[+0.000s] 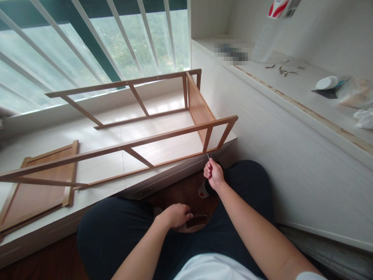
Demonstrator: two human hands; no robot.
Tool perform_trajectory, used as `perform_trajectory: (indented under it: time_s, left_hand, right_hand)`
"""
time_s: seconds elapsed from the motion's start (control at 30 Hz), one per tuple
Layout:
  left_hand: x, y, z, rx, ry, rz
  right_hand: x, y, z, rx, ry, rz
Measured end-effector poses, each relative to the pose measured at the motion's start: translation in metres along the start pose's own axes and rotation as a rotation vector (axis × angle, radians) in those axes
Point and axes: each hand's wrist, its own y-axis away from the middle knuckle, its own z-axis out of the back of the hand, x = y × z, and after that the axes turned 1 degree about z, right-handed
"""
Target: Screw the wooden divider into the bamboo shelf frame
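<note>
My right hand (214,174) is closed around a thin metal hex key (208,156), mostly hidden in the fist. Its tip meets the lower rail of the near wooden side frame (171,135), close to the right-hand end. A wooden panel (201,103) stands between this frame and the far wooden side frame (136,99). Low over my lap, my left hand (176,215) hangs with loosely bent fingers and nothing visible in it. A separate wooden panel (43,188) lies flat at the left, partly behind the near frame's rails.
The frames rest on a white window ledge (110,146) beside a barred window (140,39). On the raised white shelf (294,81) at the right are several metal bolts (284,71), a plastic bottle (265,41), a white tub (326,83) and a plastic bag (357,93).
</note>
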Motion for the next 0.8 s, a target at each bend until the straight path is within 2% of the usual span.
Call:
perform_trajectory:
  time_s: [0.13,0.57,0.67,0.8]
  left_hand:
    - [0.0,0.0,0.0,-0.01,0.001,-0.001]
    - [0.0,-0.001,-0.001,-0.011,-0.002,0.001]
    - [0.001,-0.001,-0.002,-0.002,-0.003,0.008]
    - [0.0,-0.001,-0.001,0.011,0.031,-0.006]
  right_hand:
    - [-0.003,0.0,-0.001,-0.028,0.064,0.072]
    - [-0.004,-0.001,-0.001,-0.041,0.118,0.113]
    - [-0.005,-0.003,0.002,-0.11,0.299,0.185]
    - [-0.002,-0.003,0.009,-0.226,0.863,0.434]
